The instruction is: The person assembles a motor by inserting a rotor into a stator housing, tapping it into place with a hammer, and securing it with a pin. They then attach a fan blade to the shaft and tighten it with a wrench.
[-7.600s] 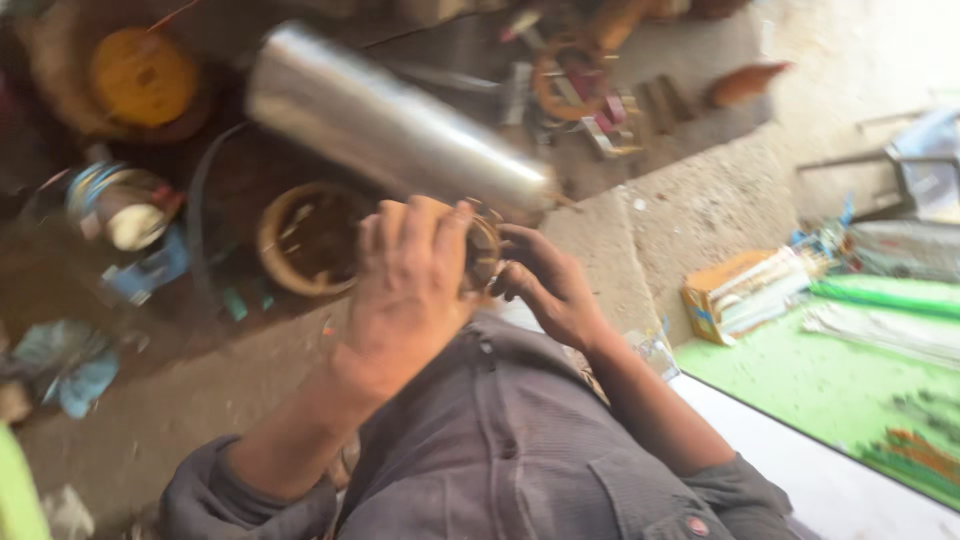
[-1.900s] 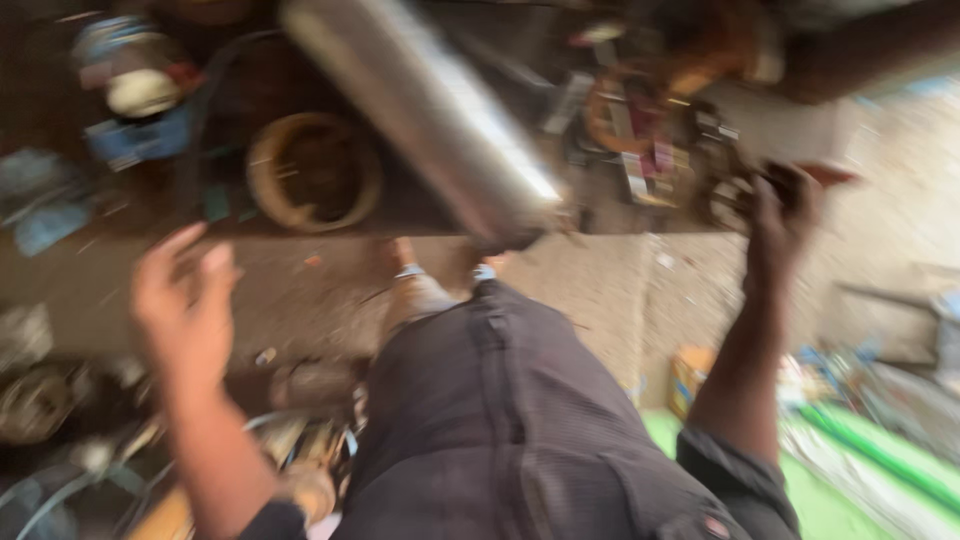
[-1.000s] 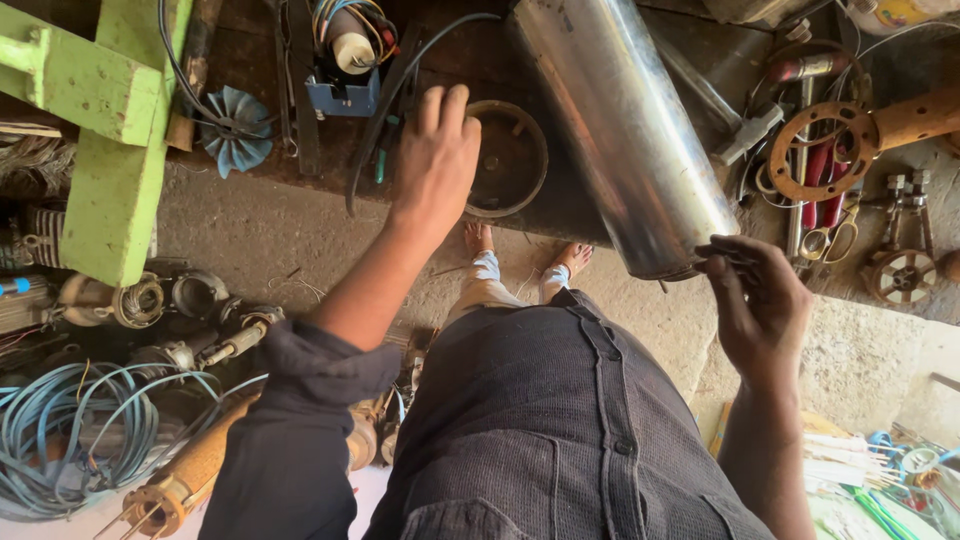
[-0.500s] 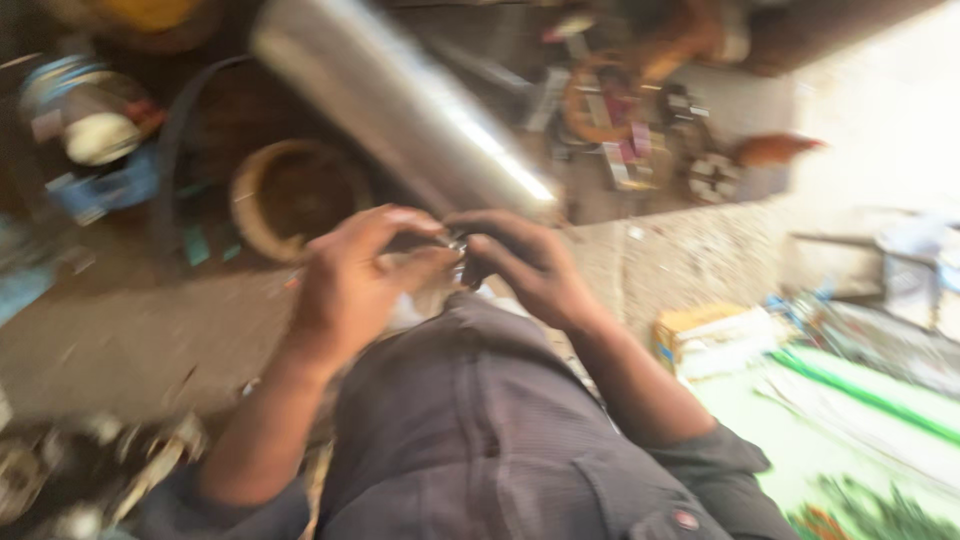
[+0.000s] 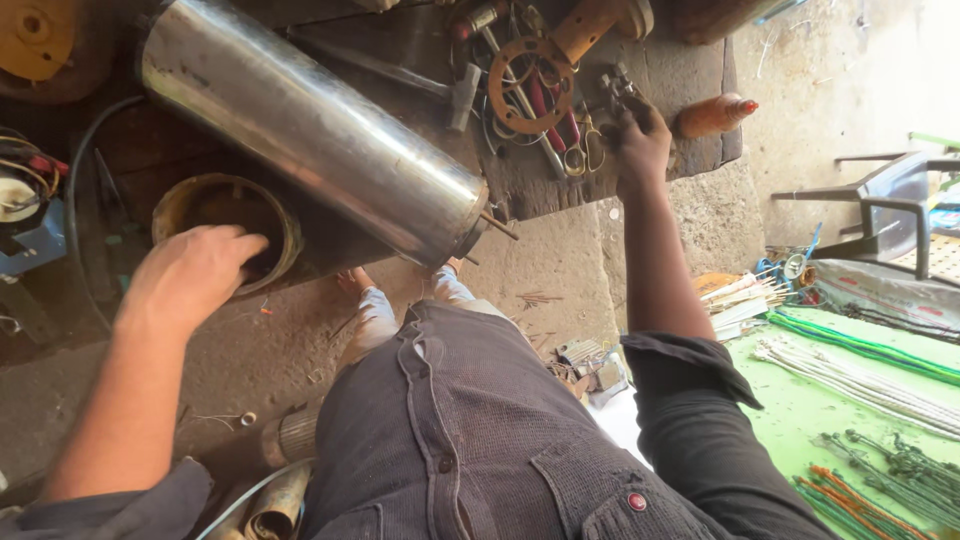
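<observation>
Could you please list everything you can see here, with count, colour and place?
steel cylinder: one, silver, lying slantwise on the dark board
round can: one, yellowish rim, under the left hand
ring plate: one, rusty brown, among tools at top
wooden handle: one, brown with red tip, board's right end
plastic chair: one, grey, far right
green mat: one, lower right, holding bundled sticks
left hand: on the can's rim
right hand: gripping a small metal piece, kind unclear
</observation>
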Demonstrator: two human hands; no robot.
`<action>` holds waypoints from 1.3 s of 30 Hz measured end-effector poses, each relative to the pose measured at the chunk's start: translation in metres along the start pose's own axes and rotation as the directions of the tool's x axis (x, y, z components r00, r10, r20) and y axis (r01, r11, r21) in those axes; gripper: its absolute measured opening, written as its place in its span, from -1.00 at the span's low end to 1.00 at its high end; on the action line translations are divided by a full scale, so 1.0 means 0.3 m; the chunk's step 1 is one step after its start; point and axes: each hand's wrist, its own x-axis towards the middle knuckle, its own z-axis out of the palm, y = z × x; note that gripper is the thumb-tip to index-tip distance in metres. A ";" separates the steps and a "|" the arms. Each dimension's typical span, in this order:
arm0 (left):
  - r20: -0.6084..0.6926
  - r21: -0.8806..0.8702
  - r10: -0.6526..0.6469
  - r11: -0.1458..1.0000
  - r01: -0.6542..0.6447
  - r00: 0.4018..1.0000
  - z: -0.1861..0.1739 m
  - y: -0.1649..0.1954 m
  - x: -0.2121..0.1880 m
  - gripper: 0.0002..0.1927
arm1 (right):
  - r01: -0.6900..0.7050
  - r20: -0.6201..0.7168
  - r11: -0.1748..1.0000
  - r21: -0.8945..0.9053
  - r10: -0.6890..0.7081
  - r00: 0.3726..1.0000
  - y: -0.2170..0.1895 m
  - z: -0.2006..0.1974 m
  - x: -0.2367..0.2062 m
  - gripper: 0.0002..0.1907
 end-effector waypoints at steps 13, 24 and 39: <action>-0.078 -0.182 0.003 0.983 -0.017 0.997 -0.084 0.015 -0.004 -0.66 | 0.023 0.125 0.999 -0.029 -0.019 0.992 0.057 0.023 -0.345 -0.75; 0.067 -0.954 0.025 -0.290 0.071 0.997 -0.176 0.461 0.017 -0.77 | 0.168 0.775 0.973 0.160 -0.229 0.589 -0.236 0.277 -0.664 -0.55; 0.006 -0.976 -0.344 -0.208 -0.070 0.939 -0.050 0.476 -0.071 -0.86 | 0.298 0.276 0.927 -0.228 -0.232 0.933 -0.073 0.026 -0.345 -0.89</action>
